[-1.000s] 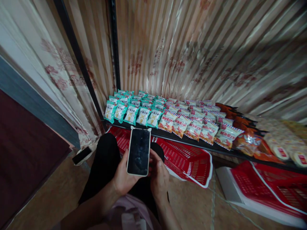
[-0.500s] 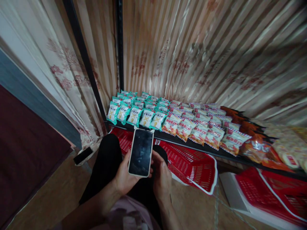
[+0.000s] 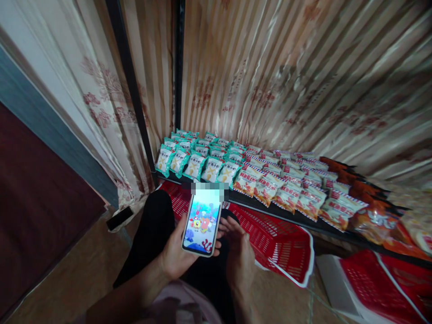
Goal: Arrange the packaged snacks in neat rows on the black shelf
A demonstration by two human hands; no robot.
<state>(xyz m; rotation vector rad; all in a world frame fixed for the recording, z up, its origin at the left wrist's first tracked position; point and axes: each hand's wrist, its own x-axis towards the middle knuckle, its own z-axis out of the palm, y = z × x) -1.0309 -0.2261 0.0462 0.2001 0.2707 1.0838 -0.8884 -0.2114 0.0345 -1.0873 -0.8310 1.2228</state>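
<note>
A smartphone (image 3: 201,225) in a pale case lies in my left hand (image 3: 177,252), whose fingers wrap behind it and show at its right edge. Its lit screen shows a colourful underwater cartoon picture; the top part is blurred out. Just right of the phone is my right hand (image 3: 239,254), apart from it, with the fingers loosely spread and nothing seen in them. Beyond the phone, rows of green-and-white snack bags (image 3: 195,165) and red-and-white snack bags (image 3: 270,184) stand on a low black shelf (image 3: 251,201).
Red baskets (image 3: 286,247) with white rims sit below the shelf, another red basket (image 3: 374,283) at the right beside a white box (image 3: 337,279). Orange bags (image 3: 374,213) stand farther right. A patterned curtain (image 3: 236,67) hangs behind. A dark flat object (image 3: 119,219) lies at left.
The phone's screen has gone from dark to lit with the cartoon picture. My right hand has moved slightly away from the phone, its fingers opening. The view has shifted a little.
</note>
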